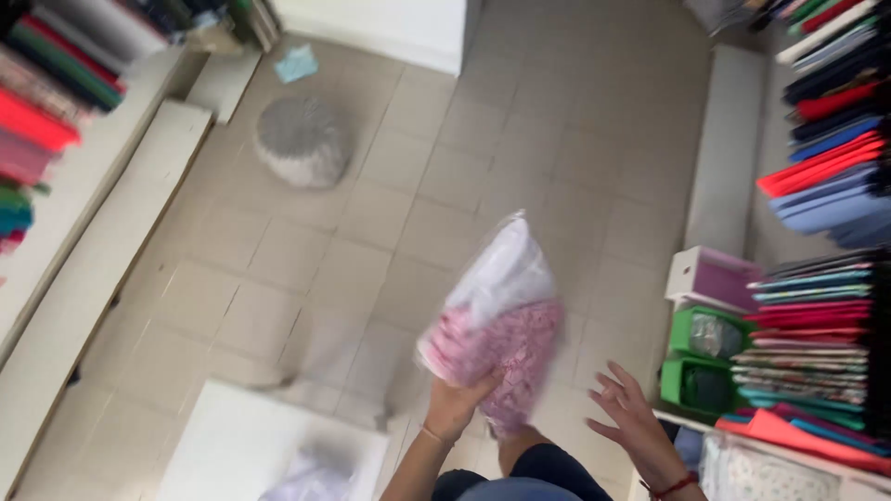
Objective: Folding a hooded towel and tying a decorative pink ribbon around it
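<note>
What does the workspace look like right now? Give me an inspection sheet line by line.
Surface: pale tiled floor, seen from above; the picture is motion-blurred.
Job's things: clear plastic bag holding pink patterned and white fabric, held up over the floor.
Clutter: grey round pouf, small light-blue scrap, white box with crumpled plastic in it.
Grippers: left hand grips the bag's lower end; right hand is open, fingers spread, beside the bag and not touching it.
Cables: nothing seen.
Surroundings: shelves of folded coloured fabric at left and right, two green bins, a white-and-pink box.
</note>
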